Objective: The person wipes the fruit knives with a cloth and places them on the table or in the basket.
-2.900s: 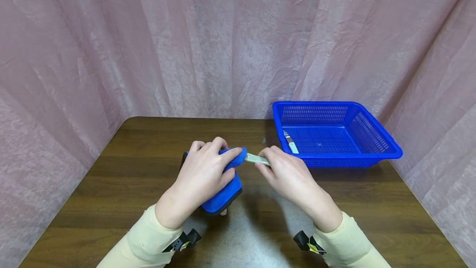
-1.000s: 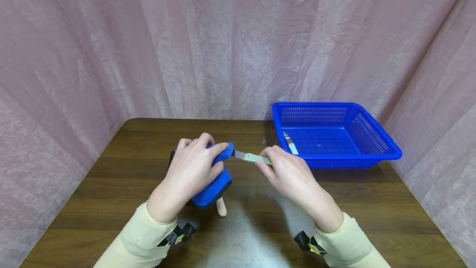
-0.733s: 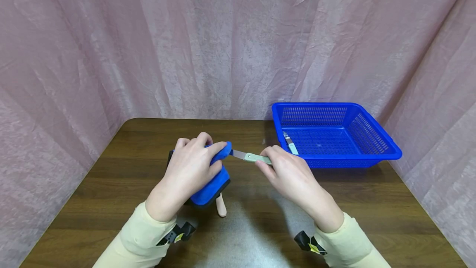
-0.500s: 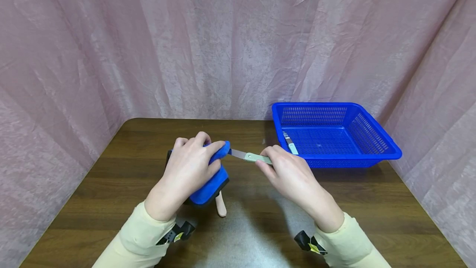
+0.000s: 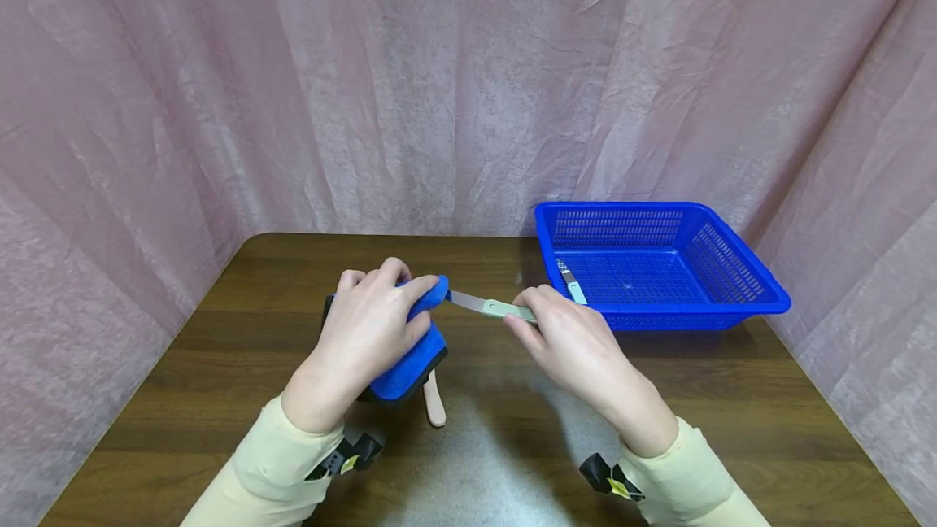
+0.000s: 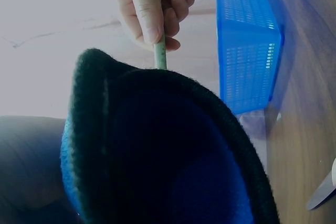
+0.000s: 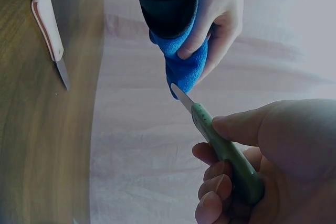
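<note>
My left hand (image 5: 366, 332) grips a blue cloth with a black border (image 5: 408, 368), pinching one fold of it between thumb and fingers. That fold meets the tip of a knife (image 5: 467, 302) with a pale green handle. My right hand (image 5: 578, 348) holds this knife by its handle, blade pointing left. In the right wrist view most of the blade stands bare, and only the tip touches the cloth (image 7: 184, 69). Below the cloth lies a second knife (image 5: 435, 405) on the table; its beige handle shows in the head view, its blade in the right wrist view.
A blue plastic basket (image 5: 659, 320) stands at the back right of the wooden table (image 5: 256, 283). Inside, against its left wall, is another small tool with a pale handle (image 5: 576, 291). Pink curtains hang behind and at both sides.
My left hand and the cloth have slid left along the blade, baring more of it. More of the beige handle has come into view. My right hand has stayed nearly still.
</note>
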Action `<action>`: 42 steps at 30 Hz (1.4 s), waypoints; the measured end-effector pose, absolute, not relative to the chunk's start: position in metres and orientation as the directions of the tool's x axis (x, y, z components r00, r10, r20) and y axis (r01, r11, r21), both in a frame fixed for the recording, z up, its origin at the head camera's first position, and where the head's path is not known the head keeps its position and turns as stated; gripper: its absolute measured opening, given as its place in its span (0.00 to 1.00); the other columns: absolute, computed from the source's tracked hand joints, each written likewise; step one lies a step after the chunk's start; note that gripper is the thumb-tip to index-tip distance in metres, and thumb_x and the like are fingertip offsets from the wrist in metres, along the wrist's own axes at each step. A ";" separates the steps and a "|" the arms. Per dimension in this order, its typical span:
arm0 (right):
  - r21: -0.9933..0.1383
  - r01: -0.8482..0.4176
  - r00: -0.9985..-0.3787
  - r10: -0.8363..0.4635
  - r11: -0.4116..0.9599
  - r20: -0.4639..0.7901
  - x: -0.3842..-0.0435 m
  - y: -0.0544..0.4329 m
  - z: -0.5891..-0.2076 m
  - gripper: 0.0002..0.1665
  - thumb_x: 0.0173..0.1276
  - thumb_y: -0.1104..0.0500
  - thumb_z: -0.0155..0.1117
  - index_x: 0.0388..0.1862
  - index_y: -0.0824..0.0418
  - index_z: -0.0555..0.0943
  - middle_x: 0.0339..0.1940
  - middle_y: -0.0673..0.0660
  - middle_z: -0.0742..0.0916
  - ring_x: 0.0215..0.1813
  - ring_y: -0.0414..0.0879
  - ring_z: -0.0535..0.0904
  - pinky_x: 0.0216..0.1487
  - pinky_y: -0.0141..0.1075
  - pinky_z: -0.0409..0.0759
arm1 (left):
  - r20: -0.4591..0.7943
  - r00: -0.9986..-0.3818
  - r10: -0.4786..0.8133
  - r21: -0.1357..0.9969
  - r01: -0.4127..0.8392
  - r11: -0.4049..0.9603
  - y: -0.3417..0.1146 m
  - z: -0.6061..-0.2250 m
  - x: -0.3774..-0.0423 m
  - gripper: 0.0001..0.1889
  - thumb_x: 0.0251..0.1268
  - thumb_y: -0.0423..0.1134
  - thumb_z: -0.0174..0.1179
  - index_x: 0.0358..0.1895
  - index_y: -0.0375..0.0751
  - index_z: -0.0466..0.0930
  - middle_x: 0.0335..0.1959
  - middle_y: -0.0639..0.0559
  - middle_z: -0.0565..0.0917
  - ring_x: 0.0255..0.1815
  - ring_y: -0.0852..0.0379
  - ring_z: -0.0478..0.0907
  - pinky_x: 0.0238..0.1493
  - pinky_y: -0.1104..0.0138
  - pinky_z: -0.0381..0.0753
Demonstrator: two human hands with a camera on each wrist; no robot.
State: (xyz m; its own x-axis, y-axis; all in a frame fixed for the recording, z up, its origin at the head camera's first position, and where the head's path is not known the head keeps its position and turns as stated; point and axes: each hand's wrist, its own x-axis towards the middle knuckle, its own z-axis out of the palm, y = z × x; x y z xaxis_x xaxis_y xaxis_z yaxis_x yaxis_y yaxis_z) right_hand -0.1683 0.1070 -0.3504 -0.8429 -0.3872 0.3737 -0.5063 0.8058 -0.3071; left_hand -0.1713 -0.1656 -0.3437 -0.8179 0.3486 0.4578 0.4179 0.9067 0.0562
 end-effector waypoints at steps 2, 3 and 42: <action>-0.307 -0.508 -0.841 -0.388 0.805 0.377 -0.168 0.107 -0.350 0.09 0.83 0.50 0.69 0.46 0.54 0.86 0.34 0.46 0.81 0.29 0.41 0.73 0.30 0.41 0.76 | 0.457 -0.819 0.346 0.059 0.416 0.907 -0.166 -0.343 -0.172 0.23 0.70 0.40 0.66 0.66 0.53 0.90 0.50 0.42 0.85 0.43 0.45 0.87 0.53 0.41 0.76; -0.306 -0.509 -0.840 -0.388 0.804 0.379 -0.168 0.107 -0.350 0.09 0.83 0.50 0.69 0.46 0.54 0.86 0.34 0.46 0.81 0.29 0.41 0.73 0.30 0.41 0.76 | 0.458 -0.820 0.344 0.060 0.415 0.908 -0.166 -0.343 -0.172 0.23 0.70 0.40 0.66 0.66 0.53 0.90 0.50 0.42 0.85 0.43 0.45 0.87 0.53 0.42 0.76; -0.219 -0.531 -0.788 -0.383 0.818 0.481 -0.168 0.112 -0.352 0.12 0.76 0.63 0.72 0.55 0.56 0.86 0.37 0.51 0.88 0.31 0.48 0.82 0.28 0.50 0.81 | 0.557 -0.760 0.335 0.107 0.465 0.879 -0.161 -0.336 -0.166 0.24 0.69 0.39 0.67 0.68 0.53 0.89 0.51 0.44 0.85 0.44 0.44 0.87 0.52 0.44 0.74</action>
State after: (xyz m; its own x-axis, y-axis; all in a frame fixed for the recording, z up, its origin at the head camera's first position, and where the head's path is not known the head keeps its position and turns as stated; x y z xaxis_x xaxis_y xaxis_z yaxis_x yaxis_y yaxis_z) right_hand -0.1675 0.1120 -0.3521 -0.7885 -0.3832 0.4811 -0.5315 0.8182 -0.2194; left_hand -0.1658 -0.1615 -0.3359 -0.7602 0.3349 0.5567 0.4652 0.8788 0.1067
